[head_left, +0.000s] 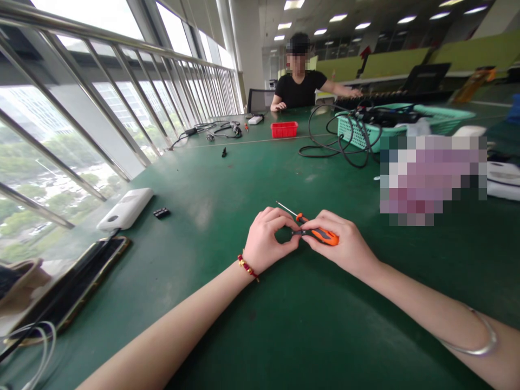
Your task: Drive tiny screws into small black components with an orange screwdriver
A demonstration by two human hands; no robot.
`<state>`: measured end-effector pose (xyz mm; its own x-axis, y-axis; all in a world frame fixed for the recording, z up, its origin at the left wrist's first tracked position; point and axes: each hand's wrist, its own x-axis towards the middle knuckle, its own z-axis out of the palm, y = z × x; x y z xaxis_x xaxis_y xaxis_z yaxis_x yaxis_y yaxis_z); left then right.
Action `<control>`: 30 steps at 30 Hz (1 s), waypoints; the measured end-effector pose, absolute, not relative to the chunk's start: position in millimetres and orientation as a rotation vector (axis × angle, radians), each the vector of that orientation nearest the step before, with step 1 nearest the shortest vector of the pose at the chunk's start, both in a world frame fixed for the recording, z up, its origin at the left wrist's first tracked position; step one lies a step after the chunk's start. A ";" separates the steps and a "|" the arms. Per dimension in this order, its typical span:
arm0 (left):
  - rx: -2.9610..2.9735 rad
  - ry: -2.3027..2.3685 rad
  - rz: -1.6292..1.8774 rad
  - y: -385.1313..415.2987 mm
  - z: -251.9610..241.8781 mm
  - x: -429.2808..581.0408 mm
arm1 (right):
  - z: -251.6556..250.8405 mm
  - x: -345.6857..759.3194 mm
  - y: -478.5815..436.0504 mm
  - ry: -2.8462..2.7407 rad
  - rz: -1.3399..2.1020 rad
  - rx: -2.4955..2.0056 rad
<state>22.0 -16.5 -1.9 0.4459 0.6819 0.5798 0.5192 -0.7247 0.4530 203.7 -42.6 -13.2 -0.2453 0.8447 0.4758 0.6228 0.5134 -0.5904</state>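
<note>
Between the fingertips of both hands is a small black part [298, 232], too small to name surely. My left hand [268, 238], with a red beaded bracelet at the wrist, pinches its left end between thumb and forefinger. My right hand [340, 238] pinches the other end with thumb and forefinger. An orange and black screwdriver [327, 236] lies just behind the part, its thin shaft pointing to the far left. The handle shows between the right thumb and fingers; whether the right hand grips it or it rests on the table I cannot tell.
A black block [161, 213], a white device [125, 209] and a phone [77, 281] lie at left. Farther off stand a red tray [284, 129] and a green basket [357, 134] with looped cables. A person in black [298, 81] sits at the far end.
</note>
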 end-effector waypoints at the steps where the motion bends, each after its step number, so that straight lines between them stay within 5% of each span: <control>1: 2.484 1.051 1.148 -16.4 -1.7 22.0 | -13.2 203.9 -42.7 -1.974 0.361 -1.197; 17: 2.261 1.021 1.345 -24.6 0.6 24.5 | -9.4 204.0 -43.4 -1.863 0.398 -1.021; 30: 2.235 1.082 1.181 -4.5 0.6 7.0 | -4.4 210.8 -40.5 -1.708 0.284 -1.067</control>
